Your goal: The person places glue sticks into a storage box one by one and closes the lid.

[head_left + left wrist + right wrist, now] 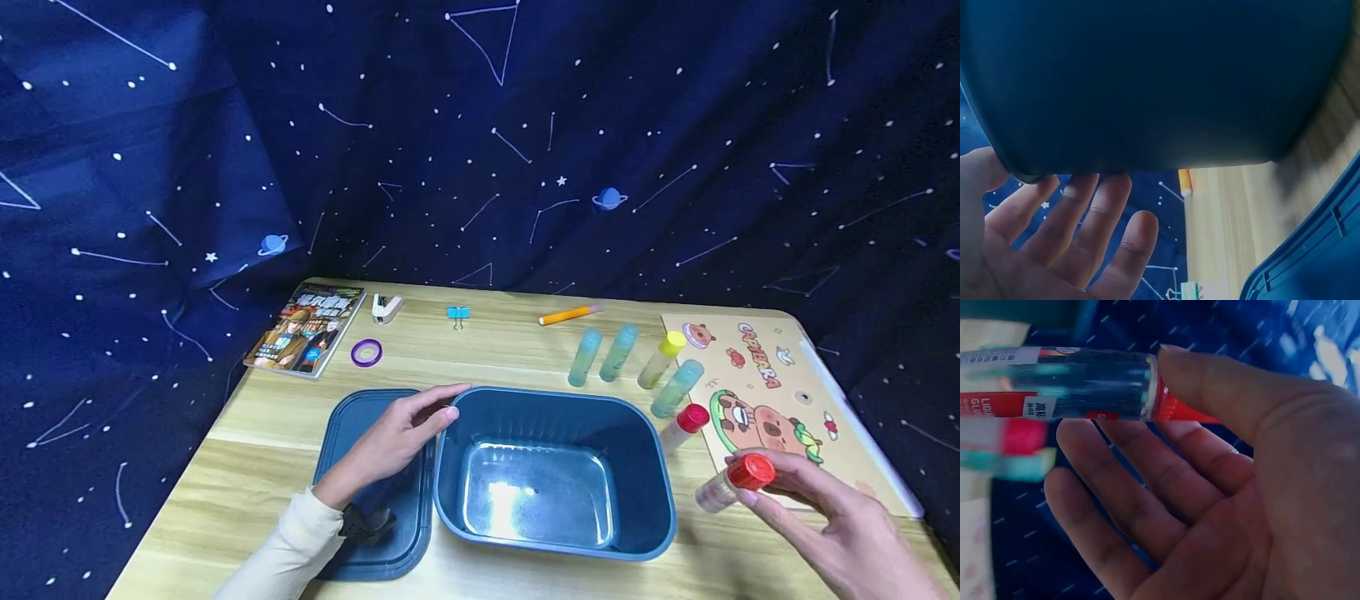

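Observation:
My right hand [847, 517] pinches a liquid glue bottle [717, 492] by its red cap, thumb on one side and fingers on the other. The bottle is clear with a red and white label [1007, 403]; it tilts over the table's right side. My left hand [397, 437] touches the back left corner of a dark blue plastic bin [555, 552]. Its fingers [1100, 215] are fairly straight, with several tips against the bin's outer wall and the thumb at the rim. The bin's inside shows a bare, shiny floor.
Beside the bin lies its blue lid [382, 558], partly under my left arm. More glue bottles, one red-capped [684, 425], one yellow-capped [662, 360] and several teal [617, 354], stand to the right. A capybara folder [772, 400], booklet [306, 329], tape roll [367, 352], stapler [386, 309], binder clip [458, 313] and orange pen [567, 316] lie around.

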### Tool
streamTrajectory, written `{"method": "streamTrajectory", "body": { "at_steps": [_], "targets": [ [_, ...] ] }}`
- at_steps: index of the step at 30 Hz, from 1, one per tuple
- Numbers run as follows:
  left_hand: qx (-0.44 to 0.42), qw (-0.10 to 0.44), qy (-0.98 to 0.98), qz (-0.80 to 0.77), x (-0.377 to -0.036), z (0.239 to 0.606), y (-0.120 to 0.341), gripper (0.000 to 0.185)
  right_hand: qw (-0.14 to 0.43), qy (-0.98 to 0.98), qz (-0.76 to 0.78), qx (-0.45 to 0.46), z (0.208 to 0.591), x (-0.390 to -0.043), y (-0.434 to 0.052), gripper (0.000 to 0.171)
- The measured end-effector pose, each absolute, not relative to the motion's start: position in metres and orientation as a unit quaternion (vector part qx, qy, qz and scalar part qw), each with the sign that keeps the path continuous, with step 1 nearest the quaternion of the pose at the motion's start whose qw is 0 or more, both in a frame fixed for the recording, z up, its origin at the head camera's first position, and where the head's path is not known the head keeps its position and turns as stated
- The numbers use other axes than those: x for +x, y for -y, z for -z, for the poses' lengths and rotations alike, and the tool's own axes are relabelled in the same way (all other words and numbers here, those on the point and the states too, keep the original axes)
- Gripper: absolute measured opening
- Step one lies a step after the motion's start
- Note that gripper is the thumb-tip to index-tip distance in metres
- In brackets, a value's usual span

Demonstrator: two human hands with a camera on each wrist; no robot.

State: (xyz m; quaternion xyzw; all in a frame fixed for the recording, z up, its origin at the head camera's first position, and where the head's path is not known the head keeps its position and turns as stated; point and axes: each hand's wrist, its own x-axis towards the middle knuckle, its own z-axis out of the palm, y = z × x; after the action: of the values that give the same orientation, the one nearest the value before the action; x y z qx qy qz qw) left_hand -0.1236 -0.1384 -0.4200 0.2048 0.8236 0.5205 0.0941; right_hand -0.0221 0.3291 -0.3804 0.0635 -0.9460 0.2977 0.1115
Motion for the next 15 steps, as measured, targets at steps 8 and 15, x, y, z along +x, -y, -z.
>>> {"method": "streamTrajectory", "body": {
  "at_steps": [8,15],
  "targets": [
    [0.188,0.110,-0.820,-0.529,-0.125,0.419,0.140,0.041,0.065,0.938,-0.315,0.128,0.311,-0.048,-0.276,0.045],
    [0.195,0.115,-0.816,-0.532,-0.126,0.421,0.141,0.042,-0.085,0.879,-0.399,0.248,0.288,-0.087,-0.202,0.034]
  ]
}}
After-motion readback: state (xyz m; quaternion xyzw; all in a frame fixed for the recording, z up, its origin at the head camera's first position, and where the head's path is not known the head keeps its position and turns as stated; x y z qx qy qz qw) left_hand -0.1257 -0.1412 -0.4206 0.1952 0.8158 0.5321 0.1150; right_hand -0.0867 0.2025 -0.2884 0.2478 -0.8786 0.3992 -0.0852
